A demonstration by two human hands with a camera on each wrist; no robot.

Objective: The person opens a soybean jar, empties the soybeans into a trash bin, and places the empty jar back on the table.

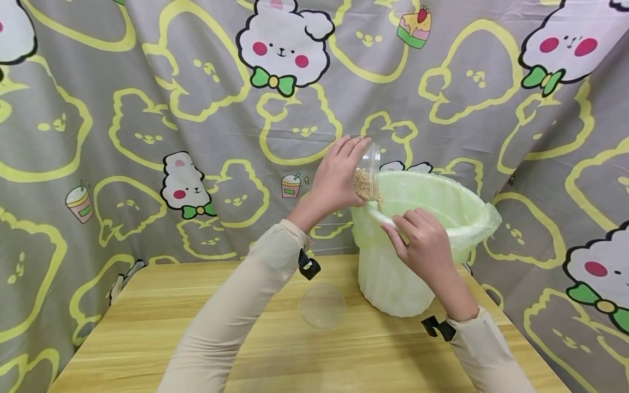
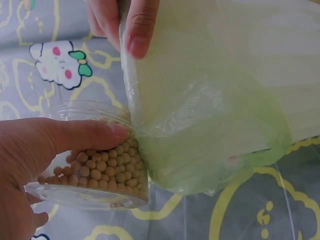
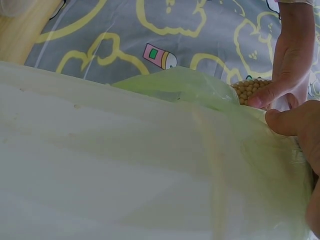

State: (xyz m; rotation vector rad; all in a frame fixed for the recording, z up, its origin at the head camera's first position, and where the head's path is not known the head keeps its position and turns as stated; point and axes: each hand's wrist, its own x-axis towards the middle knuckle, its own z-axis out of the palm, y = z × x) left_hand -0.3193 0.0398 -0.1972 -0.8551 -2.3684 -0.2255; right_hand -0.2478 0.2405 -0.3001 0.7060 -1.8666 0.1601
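My left hand [image 1: 336,177] grips a clear plastic jar [image 2: 82,195] tipped on its side at the rim of a white bin. Small round tan beads or beans [image 2: 112,167] are heaped along the jar's lower side toward its mouth, and some show at the bin's rim in the head view. The bin [image 1: 393,284] stands upright with a thin pale green bag [image 1: 472,232] lining it and folded over the rim. My right hand [image 1: 422,240] pinches the near rim and its bag, thumb outside and fingers over the edge. The bin's bottom is hidden.
A clear round lid [image 1: 322,307] lies on the wooden table [image 1: 162,327], left of the bin. Behind the table hangs a grey curtain [image 1: 221,136] with cartoon prints, close to the bin. Black straps [image 1: 308,265] are at both wrists.
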